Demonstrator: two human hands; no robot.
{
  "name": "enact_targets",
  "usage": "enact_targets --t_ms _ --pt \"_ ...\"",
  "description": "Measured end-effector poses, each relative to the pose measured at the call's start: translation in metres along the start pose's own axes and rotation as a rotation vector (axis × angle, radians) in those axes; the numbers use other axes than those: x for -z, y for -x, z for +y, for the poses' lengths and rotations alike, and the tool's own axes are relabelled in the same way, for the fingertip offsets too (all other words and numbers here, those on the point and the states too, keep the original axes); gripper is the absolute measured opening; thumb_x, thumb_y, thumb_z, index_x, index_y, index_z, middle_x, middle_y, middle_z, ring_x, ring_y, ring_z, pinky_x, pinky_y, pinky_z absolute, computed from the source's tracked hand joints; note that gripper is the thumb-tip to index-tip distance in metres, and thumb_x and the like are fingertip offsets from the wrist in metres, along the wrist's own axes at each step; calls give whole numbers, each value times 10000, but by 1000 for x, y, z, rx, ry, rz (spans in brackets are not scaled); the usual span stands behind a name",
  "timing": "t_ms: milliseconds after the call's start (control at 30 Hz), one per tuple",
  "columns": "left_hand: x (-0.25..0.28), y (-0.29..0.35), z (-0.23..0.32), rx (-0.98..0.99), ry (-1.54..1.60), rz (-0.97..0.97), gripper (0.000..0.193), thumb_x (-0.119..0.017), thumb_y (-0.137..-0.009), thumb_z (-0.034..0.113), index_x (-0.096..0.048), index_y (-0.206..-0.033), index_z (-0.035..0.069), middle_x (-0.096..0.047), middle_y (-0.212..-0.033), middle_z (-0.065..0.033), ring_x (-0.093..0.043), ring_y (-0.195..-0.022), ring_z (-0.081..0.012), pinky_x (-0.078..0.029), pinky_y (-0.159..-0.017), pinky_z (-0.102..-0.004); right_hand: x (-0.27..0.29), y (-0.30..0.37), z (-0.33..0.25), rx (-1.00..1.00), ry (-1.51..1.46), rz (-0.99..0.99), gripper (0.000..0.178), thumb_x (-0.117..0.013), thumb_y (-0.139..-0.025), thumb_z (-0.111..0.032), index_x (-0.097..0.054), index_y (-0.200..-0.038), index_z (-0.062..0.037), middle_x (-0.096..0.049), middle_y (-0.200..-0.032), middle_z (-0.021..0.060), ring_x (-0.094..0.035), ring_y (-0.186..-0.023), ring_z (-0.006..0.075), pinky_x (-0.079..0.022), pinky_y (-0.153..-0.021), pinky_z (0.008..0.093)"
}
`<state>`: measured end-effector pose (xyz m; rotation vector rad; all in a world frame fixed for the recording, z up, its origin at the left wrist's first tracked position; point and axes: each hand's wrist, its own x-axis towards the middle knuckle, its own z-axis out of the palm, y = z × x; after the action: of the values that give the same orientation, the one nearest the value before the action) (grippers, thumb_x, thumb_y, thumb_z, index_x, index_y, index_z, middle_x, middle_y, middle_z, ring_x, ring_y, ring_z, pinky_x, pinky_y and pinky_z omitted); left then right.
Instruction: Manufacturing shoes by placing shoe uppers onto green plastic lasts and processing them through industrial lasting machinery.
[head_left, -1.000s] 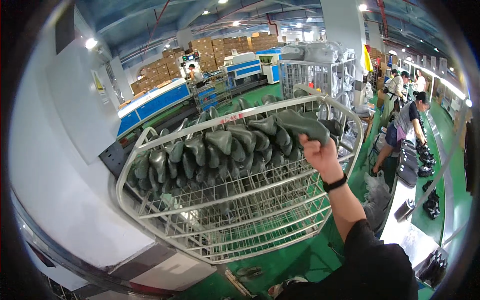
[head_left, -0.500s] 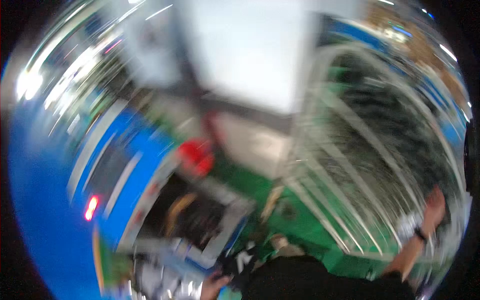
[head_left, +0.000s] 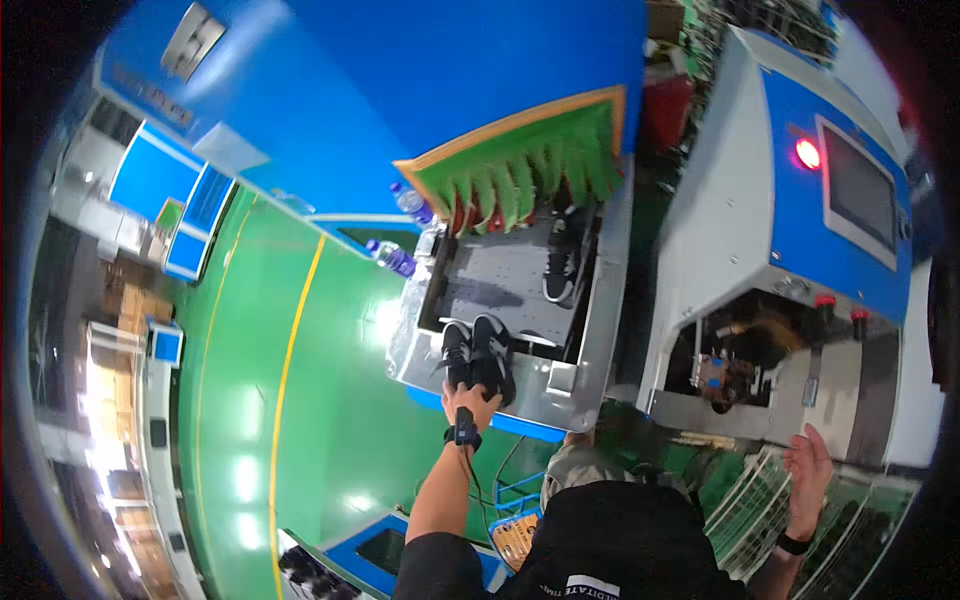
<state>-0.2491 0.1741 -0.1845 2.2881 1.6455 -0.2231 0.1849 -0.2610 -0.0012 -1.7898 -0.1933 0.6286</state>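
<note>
My left hand (head_left: 470, 402) is closed around the heel ends of a pair of black sneakers (head_left: 474, 352) with pale soles and grey-white patches. Their toes point away from me, over the near edge of a conveyor's metal frame (head_left: 535, 375). Another black shoe (head_left: 559, 262) lies farther in on the grey perforated conveyor plate (head_left: 512, 275), below the green strip curtain (head_left: 530, 188) of a blue machine. Off to the right, my right hand (head_left: 808, 468) is empty, its fingers stretched out, beside a pale wire rack (head_left: 755, 500).
Two bottles with purple labels, one a clear bottle (head_left: 392, 258), stand left of the conveyor. A blue-and-white machine (head_left: 770, 250) with a lit red lamp and a screen stands at the right. Green floor (head_left: 330, 370) with yellow lines extends left. A blue stool (head_left: 515, 530) is near my legs.
My view has swung from the rack and the blue-and-white machine toward the conveyor. My left hand has brought the sneakers to the conveyor's near edge. The earlier frame is badly blurred.
</note>
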Motion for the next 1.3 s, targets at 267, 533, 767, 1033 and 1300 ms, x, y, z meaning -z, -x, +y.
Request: enact_targets --t_ms 267,533,767,1033,1300 --pt "2 128 -42 93 245 275 364 -731 -717 415 -775 -896 101 -705 -991 -128 -469 -1281 -378 -317 -1143 -487 -92 -70 22 51 525 -317 433 -570 -1025 -219 -517 -1392 5 -629 -1039 60 -583 -876 103 -518 -775 257" --pt "-1 458 -114 561 207 449 361 -790 -669 424 -769 -793 85 -743 -916 -74 -536 -1199 -371 -371 -1087 -444 -166 -53 -9 666 972 -899 389 -611 -991 -255 -627 -1284 1 -706 -1133 207 -681 -1027 297 -520 -883 372" --pt "12 721 -205 1492 -693 901 433 -787 -692 374 -678 -946 41 -651 -945 -149 -607 -920 -336 -491 -898 -421 -176 -30 -2 866 893 -1144 332 -621 -976 -210 -658 -1233 -3 -703 -1130 199 -678 -1019 330 -525 -877 392" --pt "-51 422 -174 1184 141 660 311 -634 -862 190 -672 -1098 -9 -685 -1012 -249 -660 -922 -413 -534 -827 -456 -163 -41 -83 1124 751 -520 270 -530 -978 -19 -618 -1212 83 -640 -1257 215 -599 -1185 359 -457 -1018 433" --pt "-69 -30 68 -61 519 145 520 -699 -841 167 -562 -1313 -2 -633 -1254 -221 -564 -1203 -401 -452 -1032 -453 -233 -112 -179 1312 1152 407 478 -497 -973 -149 -486 -1411 44 -468 -1486 213 -393 -1419 371 -290 -1160 486"
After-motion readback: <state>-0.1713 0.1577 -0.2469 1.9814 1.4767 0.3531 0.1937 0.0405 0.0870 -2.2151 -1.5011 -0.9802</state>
